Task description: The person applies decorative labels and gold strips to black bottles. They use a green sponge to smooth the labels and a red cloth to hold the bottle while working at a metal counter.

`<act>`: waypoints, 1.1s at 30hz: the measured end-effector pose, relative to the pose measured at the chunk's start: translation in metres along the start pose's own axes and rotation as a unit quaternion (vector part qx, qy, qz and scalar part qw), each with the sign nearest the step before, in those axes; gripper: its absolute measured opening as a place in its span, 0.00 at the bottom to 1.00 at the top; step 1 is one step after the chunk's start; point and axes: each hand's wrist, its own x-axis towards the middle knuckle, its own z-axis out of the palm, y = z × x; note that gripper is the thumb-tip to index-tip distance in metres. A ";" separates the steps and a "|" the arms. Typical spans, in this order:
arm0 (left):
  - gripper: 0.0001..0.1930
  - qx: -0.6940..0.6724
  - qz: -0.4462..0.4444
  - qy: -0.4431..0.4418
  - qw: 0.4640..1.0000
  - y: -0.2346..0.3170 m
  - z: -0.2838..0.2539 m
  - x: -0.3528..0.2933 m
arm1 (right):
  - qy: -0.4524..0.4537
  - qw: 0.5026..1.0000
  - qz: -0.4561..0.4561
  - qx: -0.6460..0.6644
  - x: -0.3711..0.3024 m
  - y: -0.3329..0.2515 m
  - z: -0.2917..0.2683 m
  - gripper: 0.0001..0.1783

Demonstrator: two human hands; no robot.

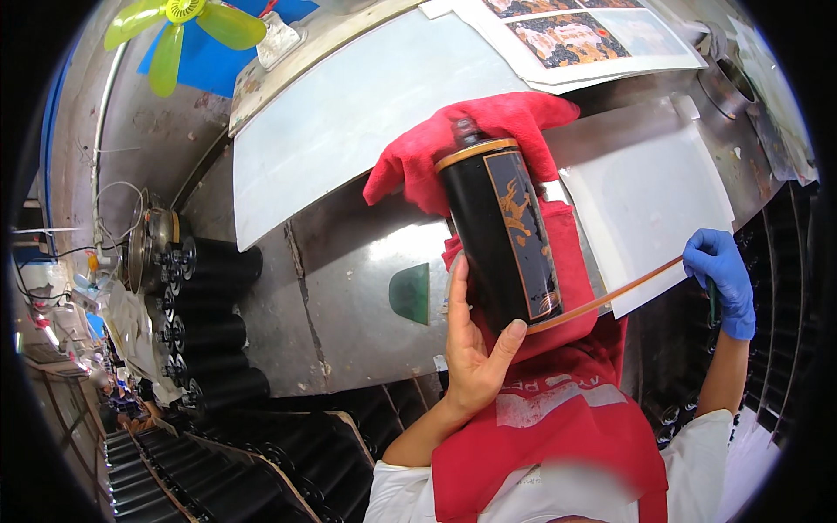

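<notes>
A black cylindrical canister [484, 235] lies tilted on a red cloth [514, 113]. It has gold rims and a gold-outlined panel with a gold figure. My bare left hand [475, 353] grips its near end, fingers along the left side and thumb at the bottom rim. From that rim a thin orange-brown strip [623, 292] stretches tautly to the right. Its far end is pinched by my right hand [724, 275], in a blue glove. A dark green object [713, 305] shows by the gloved palm; its kind I cannot make out.
A green rounded scraper-like plate [410, 294] lies on the metal table [366, 331]. White sheets [645, 192] and printed pictures [567, 39] cover other parts. Several black canisters [227, 331] are stacked at left. A yellow-green fan [183, 39] stands at far left.
</notes>
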 end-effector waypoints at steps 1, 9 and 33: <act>0.41 0.004 0.002 -0.002 1.000 -0.001 0.000 0.000 | -0.001 1.000 0.003 0.000 0.000 -0.001 0.001 0.07; 0.39 -0.014 -0.010 -0.021 1.000 -0.002 0.001 -0.002 | -0.009 1.000 0.003 0.014 0.004 0.001 0.005 0.07; 0.38 0.048 -0.038 -0.043 0.997 -0.005 -0.009 -0.003 | -0.039 0.999 -0.007 -0.013 0.022 0.022 0.005 0.08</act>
